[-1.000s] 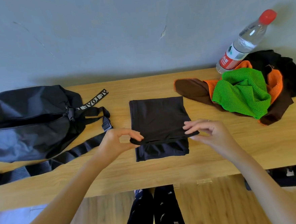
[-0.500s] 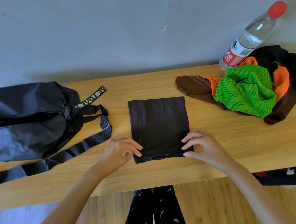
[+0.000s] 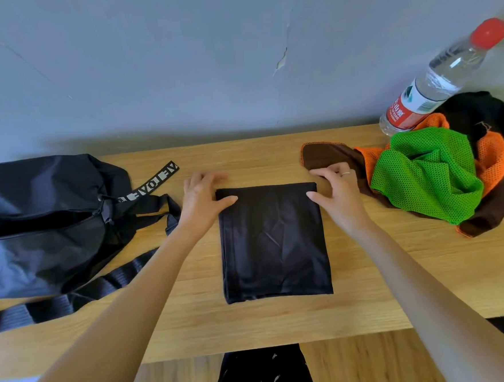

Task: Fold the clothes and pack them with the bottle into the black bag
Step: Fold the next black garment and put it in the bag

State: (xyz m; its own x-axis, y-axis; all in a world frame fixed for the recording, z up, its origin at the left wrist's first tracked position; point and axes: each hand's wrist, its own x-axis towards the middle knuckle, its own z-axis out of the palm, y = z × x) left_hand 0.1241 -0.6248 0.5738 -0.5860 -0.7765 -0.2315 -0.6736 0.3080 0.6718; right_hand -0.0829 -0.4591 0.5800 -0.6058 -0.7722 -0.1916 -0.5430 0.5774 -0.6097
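Observation:
A black garment [image 3: 273, 243] lies folded into a flat rectangle on the middle of the wooden table [image 3: 399, 273]. My left hand [image 3: 201, 194] is at its far left corner, thumb on top of the cloth and fingers past the edge. At the far right corner, my right hand [image 3: 338, 190] pinches the cloth between thumb and curled fingers. The black bag [image 3: 38, 223] lies at the left with its zip open. A clear water bottle [image 3: 434, 82] with a red cap stands at the far right against the wall.
A heap of unfolded clothes sits at the right: a green mesh piece [image 3: 428, 175] on top of orange mesh [image 3: 493, 156], brown and black fabric. The bag's strap [image 3: 82, 295] trails along the table's front left. A grey wall backs the table.
The lifted near flap was laid flat, and the garment now lies as one neat rectangle. Both hands moved from its near edge up to its far corners.

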